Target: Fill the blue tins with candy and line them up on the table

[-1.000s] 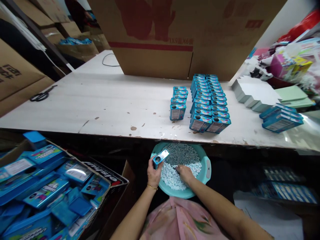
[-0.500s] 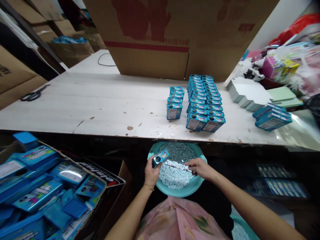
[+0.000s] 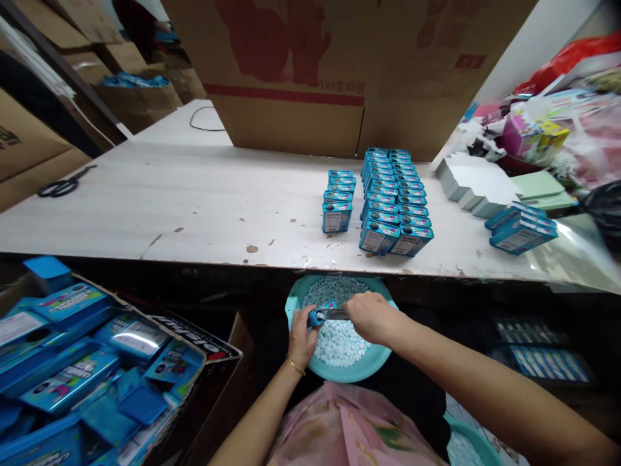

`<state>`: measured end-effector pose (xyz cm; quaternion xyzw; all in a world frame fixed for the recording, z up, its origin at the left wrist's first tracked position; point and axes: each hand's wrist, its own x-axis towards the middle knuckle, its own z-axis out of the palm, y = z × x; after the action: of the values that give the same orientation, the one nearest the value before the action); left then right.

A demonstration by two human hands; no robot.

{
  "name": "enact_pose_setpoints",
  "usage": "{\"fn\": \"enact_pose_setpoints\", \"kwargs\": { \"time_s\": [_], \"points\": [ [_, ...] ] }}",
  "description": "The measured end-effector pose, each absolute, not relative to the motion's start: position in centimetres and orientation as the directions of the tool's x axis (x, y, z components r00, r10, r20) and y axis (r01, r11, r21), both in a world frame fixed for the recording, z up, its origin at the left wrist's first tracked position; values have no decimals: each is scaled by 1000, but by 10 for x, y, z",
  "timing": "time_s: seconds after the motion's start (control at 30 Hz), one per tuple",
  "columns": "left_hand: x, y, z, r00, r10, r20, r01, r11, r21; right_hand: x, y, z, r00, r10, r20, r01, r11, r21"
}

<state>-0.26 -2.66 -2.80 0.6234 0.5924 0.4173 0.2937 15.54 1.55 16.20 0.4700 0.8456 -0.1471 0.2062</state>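
Left hand (image 3: pixel 301 335) grips blue box (image 3: pixel 315 318) above tub (image 3: pixel 339 375); right hand (image 3: pixel 372 317) clamped on scoop (image 3: pixel 336 314) at box's opening. Step judged: pouring pellets (image 3: pixel 339 342) in; next move likely calls for steady tipping.

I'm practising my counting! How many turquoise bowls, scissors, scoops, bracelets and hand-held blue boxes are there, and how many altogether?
Turquoise bowls: 2, one cut off by the frame
Scissors: 1
Scoop: 1, in the right hand
Bracelet: 1
Blue box: 1, in the left hand
Total: 6
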Motion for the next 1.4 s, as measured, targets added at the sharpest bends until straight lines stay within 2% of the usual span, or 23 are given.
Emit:
{"fn": "enact_pose_setpoints", "kwargs": {
  "time_s": [0.1,0.23,0.3,0.4,0.57,0.7,0.83,0.97,1.03,1.1,1.13,1.2,1.3,1.4],
  "points": [
    [-9,-28,-25,-90,983,158,446,-102,889,187,17,149,-471,761,-445,878,454,-153],
    [-19,-31,-24,-239,961,137,406,-30,913,224,19,85,-422,813,-400,893,296,-340],
    [-21,-32,-27,-307,945,114,373,9,928,222,15,43,-304,843,-444,937,182,-297],
    [-18,-33,-33,-334,940,66,307,43,951,195,5,-8,-261,835,-485,950,134,-281],
    [-13,-29,-36,-375,926,39,281,74,957,163,-9,-45,-369,763,-530,890,127,-437],
    [-14,-26,-31,-403,915,13,253,97,962,177,-5,-54,-409,714,-569,822,17,-570],
    [-16,-25,-26,-410,912,19,239,87,967,200,-4,-43,-395,704,-590,755,-117,-645],
    [-16,-26,-25,-360,931,59,299,55,953,219,-2,7,-404,723,-561,678,-175,-714],
    [-14,-27,-24,-301,949,93,349,19,937,222,2,41,-441,745,-501,659,-110,-744],
    [-11,-29,-23,-225,966,131,395,-32,918,219,7,75,-495,767,-409,692,64,-719],
    [-9,-29,-23,-184,971,150,416,-62,907,216,9,89,-516,771,-372,728,167,-665],
    [-6,-31,-22,-111,977,180,461,-109,881,204,10,111,-518,778,-356,818,329,-472],
    [-2,-33,-23,-53,981,188,518,-134,845,183,7,128,-477,781,-403,878,445,-176],
    [-2,-35,-25,-30,982,189,540,-143,829,164,1,136,-477,775,-415,866,494,-74]
  ]
}}
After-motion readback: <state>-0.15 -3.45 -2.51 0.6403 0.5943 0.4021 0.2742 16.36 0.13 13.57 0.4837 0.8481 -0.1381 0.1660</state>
